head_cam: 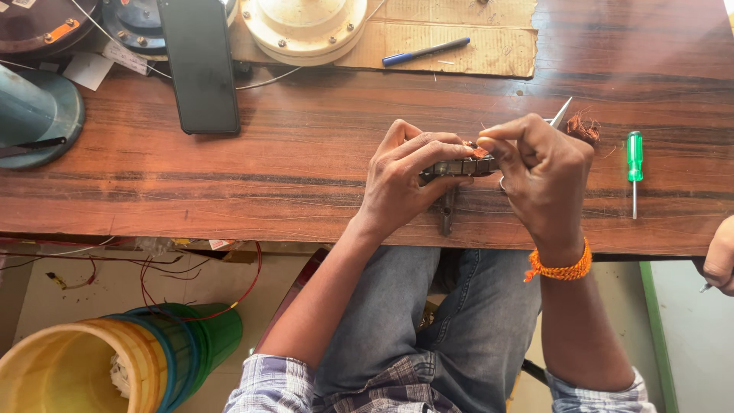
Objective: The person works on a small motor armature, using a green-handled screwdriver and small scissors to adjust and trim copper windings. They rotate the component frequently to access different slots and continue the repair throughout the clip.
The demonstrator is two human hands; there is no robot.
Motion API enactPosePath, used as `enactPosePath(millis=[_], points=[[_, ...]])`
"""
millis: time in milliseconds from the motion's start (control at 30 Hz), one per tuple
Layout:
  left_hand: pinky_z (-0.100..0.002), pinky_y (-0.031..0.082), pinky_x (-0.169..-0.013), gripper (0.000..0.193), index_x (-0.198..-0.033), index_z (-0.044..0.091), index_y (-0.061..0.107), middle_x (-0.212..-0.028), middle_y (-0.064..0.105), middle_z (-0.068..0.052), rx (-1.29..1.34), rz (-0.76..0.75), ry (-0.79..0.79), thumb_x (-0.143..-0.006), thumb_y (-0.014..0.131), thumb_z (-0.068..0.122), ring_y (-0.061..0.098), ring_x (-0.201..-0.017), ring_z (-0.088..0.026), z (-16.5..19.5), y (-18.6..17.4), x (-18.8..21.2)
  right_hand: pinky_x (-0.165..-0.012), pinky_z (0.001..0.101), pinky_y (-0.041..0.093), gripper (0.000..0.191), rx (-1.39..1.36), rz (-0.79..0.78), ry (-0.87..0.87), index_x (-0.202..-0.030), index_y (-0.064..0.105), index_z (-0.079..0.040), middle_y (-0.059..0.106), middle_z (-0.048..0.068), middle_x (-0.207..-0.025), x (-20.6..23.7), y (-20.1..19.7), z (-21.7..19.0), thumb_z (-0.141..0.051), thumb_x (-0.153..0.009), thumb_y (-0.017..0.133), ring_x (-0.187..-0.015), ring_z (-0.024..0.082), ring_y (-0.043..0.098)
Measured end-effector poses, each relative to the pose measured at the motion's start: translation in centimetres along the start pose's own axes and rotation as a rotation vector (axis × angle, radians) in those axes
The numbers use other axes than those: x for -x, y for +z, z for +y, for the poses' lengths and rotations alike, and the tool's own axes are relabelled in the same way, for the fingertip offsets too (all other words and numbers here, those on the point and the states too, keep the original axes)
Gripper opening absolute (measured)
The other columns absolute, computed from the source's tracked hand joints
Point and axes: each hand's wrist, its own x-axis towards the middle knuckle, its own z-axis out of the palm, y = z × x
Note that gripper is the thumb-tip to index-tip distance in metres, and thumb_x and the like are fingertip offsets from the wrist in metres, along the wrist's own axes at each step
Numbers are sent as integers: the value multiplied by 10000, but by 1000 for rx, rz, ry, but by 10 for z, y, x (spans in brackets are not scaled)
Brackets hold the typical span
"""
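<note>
My left hand (405, 180) grips a small grey slotted metal core (459, 167) with copper wire in it, held just above the wooden table (267, 153). My right hand (544, 172) pinches at the copper winding on top of the core and also holds a thin pointed metal tool (560, 113) that sticks out past the knuckles. A tuft of loose copper wire (585, 128) shows behind the right hand. An orange thread band (562, 269) circles my right wrist. A short shaft (447, 218) hangs below the core.
A green-handled screwdriver (634, 164) lies to the right. A black phone (200, 65), a blue pen (425, 52) on cardboard (474, 38), a cream round housing (304, 27) and a teal base (34, 115) sit at the back. Stacked buckets (122, 359) stand below left. Another person's hand (720, 256) is at the right edge.
</note>
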Motion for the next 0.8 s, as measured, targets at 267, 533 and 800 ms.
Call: enactPosePath(millis=[267,533,800], points=[[-335,511,-940,354,-1131,192,710,-1180,709,62,14,8,18,-830,864,297,572,-992,-194,1,2,1,-538,238,366,48,16,-78,-66,-1051,734,-13,610,-4,-696,-13,-1,8,-33,-1048,778,-609,14,496],[-355,544,-1054,744,-1472,214,424,-1203,755,-35,447,-118,-213,-875,853,332,685,-1144,-199,4,-8,-3,-618,215,481,22,18,-97,-224,-1038,731,-7,747,38,-895,-37,9,19,-20,-1026,743,-761,34,667],[-383,569,-1033,1157,-1684,162,78,-1077,777,-193,1012,-367,-482,-862,877,316,757,-1088,-226,-31,-16,-41,-474,267,396,80,123,-72,-86,-979,758,-50,713,29,-733,-32,12,14,-113,-976,807,-548,64,564]])
